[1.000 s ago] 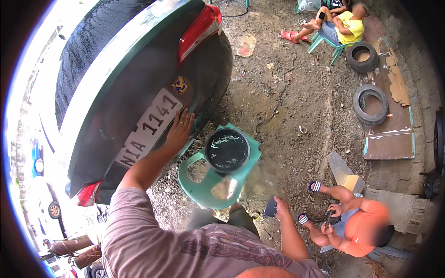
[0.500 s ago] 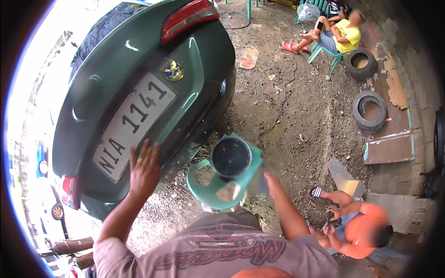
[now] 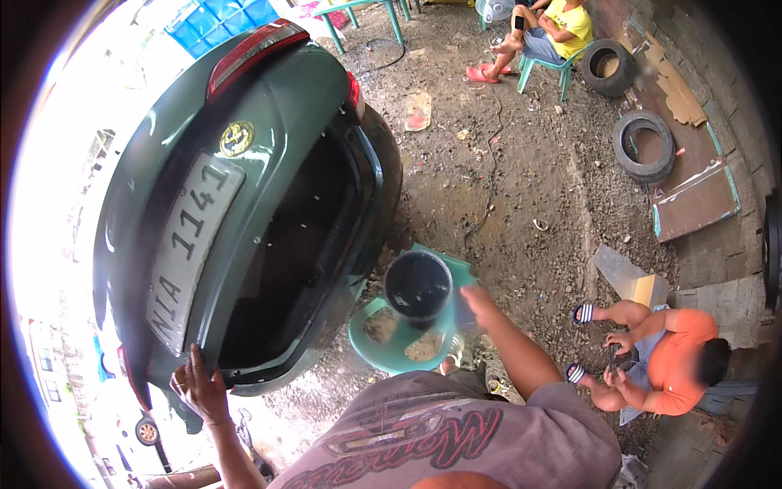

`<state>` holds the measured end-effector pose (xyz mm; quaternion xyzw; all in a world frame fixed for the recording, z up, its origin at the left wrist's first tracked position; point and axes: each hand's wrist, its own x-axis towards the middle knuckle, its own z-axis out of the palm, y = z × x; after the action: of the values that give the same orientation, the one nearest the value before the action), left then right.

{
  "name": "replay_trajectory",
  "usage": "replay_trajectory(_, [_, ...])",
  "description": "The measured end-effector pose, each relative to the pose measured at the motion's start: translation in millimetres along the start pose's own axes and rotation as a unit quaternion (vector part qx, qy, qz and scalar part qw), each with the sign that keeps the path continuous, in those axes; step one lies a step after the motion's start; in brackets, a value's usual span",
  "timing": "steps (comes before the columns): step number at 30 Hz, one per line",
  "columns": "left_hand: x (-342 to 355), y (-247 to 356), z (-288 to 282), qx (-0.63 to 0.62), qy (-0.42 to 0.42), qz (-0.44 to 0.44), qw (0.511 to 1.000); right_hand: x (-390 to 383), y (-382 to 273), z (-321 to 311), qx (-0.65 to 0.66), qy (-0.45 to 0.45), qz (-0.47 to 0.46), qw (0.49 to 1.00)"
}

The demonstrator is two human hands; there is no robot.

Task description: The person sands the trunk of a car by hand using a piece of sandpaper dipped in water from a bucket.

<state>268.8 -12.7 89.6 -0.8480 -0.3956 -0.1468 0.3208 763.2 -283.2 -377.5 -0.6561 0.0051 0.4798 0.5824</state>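
A green car's trunk lid [image 3: 138, 228] is partly raised, with a license plate [image 3: 189, 244] on it and a dark opening [image 3: 289, 220] beneath. My left hand [image 3: 197, 383] is at the lid's lower edge beside the plate, fingers stretched and slightly apart. My right hand [image 3: 482, 303] is closed beside a black bucket [image 3: 418, 284]; what it holds is too blurred to name. The bucket stands on a green plastic chair [image 3: 366, 344] behind the car.
A person in orange [image 3: 680, 350] sits low at right holding a dark object. Another in yellow [image 3: 570, 28] sits on a chair at top right. Two tires [image 3: 643, 169], brown panels [image 3: 692, 212] and a cable [image 3: 494, 191] lie on the gravel [image 3: 456, 147].
The trunk lid has risen, showing the dark opening. My left hand has moved down and left along the lid. My right hand has moved up toward the bucket.
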Motion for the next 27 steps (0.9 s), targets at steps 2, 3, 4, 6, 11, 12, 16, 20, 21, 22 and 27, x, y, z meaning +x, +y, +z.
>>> replay_trajectory(2, [0.6, -11.1, -2.2, -0.009, 0.034, -0.015, 0.999, -12.6, -6.8, -0.2, 0.008, -0.008, -0.006, 1.0])
replay_trajectory(3, [3.2, -16.5, -7.0, -0.008, 0.047, -0.02, 0.999, -19.5, -11.2, 2.9, 0.011, -0.016, -0.007, 1.0])
replay_trajectory(4, [9.0, -21.7, -11.7, -0.019, 0.061, -0.018, 0.998, -21.1, -11.8, 2.0, 0.004, -0.012, 0.007, 1.0])
replay_trajectory(6, [17.4, -31.4, -14.3, -0.041, 0.091, -0.01, 0.995, -19.5, -4.9, -5.0, -0.013, -0.002, 0.038, 0.999])
replay_trajectory(11, [31.8, -37.5, -23.8, -0.063, 0.147, -0.017, 0.987, -21.7, -7.7, -1.5, 0.016, -0.007, 0.054, 0.998])
replay_trajectory(12, [32.9, -36.1, -27.9, -0.07, 0.15, -0.016, 0.986, -22.3, -10.6, 0.2, 0.006, -0.001, 0.063, 0.998])
replay_trajectory(16, [41.0, -30.5, -29.8, -0.089, 0.169, -0.014, 0.982, -6.9, -9.2, 1.0, 0.016, -0.022, 0.053, 0.998])
replay_trajectory(20, [39.9, -26.3, -31.0, -0.066, 0.172, -0.022, 0.983, 7.0, -53.3, 10.8, -0.01, -0.009, -0.002, 1.0])
replay_trajectory(21, [40.3, -25.6, -31.3, -0.075, 0.171, -0.029, 0.982, 10.8, -79.4, 12.6, -0.02, -0.011, -0.03, 0.999])
replay_trajectory(22, [40.7, -25.0, -34.4, -0.081, 0.167, -0.033, 0.982, 13.5, -112.3, 20.4, -0.021, 0.002, -0.052, 0.998])
replay_trajectory(27, [45.0, -21.9, -33.3, -0.1, 0.164, -0.037, 0.981, 23.3, -342.6, 68.5, -0.207, 0.055, -0.296, 0.931])
